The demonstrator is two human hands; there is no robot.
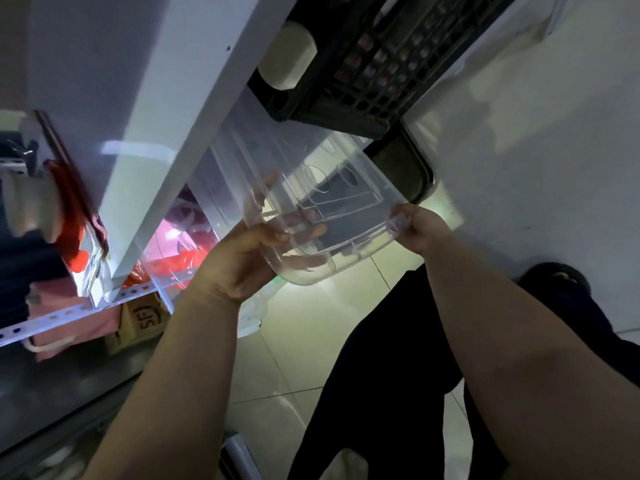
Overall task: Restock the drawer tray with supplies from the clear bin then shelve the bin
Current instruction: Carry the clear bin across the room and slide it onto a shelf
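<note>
The clear plastic bin is held up in front of me, tilted, its far end reaching under the white shelf board. My left hand grips its near left corner, with fingers showing through the clear bottom. My right hand pinches the rim at the near right corner. The bin looks empty. No drawer tray is in view.
A black lattice crate sits above the bin, beside a pale roll. Left of the board, a perforated metal shelf rail has red and pink bags and a cardboard box around it. Pale floor tiles and my dark trousers lie below.
</note>
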